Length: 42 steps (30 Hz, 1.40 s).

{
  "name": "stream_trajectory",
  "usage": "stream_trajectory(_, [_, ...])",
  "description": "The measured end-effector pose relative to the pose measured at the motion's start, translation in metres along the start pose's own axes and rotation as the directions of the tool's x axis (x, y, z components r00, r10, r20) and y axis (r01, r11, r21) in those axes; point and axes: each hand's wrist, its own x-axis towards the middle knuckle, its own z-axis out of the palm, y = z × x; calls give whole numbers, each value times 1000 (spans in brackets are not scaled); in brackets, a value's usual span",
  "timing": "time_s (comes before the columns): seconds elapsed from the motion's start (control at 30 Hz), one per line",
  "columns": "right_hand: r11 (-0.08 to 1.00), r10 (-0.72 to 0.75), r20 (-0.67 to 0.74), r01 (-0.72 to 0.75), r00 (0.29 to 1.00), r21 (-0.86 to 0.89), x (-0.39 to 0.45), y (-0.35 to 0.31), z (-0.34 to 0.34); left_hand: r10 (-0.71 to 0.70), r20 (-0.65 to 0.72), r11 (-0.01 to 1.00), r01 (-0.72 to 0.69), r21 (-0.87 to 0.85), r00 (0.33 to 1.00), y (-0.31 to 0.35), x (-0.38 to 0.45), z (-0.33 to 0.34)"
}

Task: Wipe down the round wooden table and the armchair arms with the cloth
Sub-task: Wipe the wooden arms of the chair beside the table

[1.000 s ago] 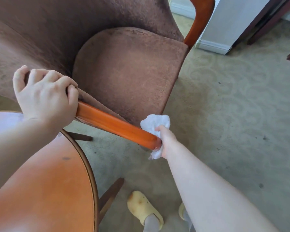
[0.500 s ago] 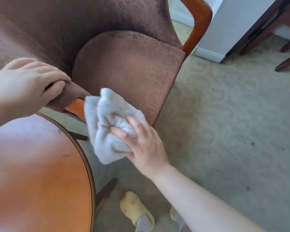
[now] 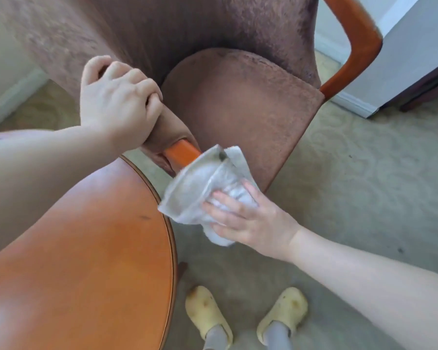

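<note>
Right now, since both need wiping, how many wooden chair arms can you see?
2. The near arm lies beside the table, mostly under the cloth; the far arm curves at upper right.

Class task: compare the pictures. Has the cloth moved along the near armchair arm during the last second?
Yes. The cloth has slid up the near armchair arm from its front tip toward the left hand.

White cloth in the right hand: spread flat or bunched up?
Bunched. The white cloth is gathered in folds around the orange wooden armrest, gripped by the right hand.
</note>
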Motion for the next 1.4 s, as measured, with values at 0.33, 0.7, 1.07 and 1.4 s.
stream_trajectory(0.33, [159,883,248,-752,398,640,88,17,-14,-35,16,999,35,36,999,0,-2,-3])
stream_trajectory(0.7, [-673,299,938,-735,-176,77,-27,25,49,-84,124,994,74,77,989,16,11,-9])
stream_trajectory(1.07, [-709,295,927,-598,229,374,-78,41,40,-87,106,993,78,89,991,17,9,-5])
stream_trajectory(1.4, [-734,420,907,-577,28,358,-44,20,14,-91,87,994,85,70,992,17,10,-5])
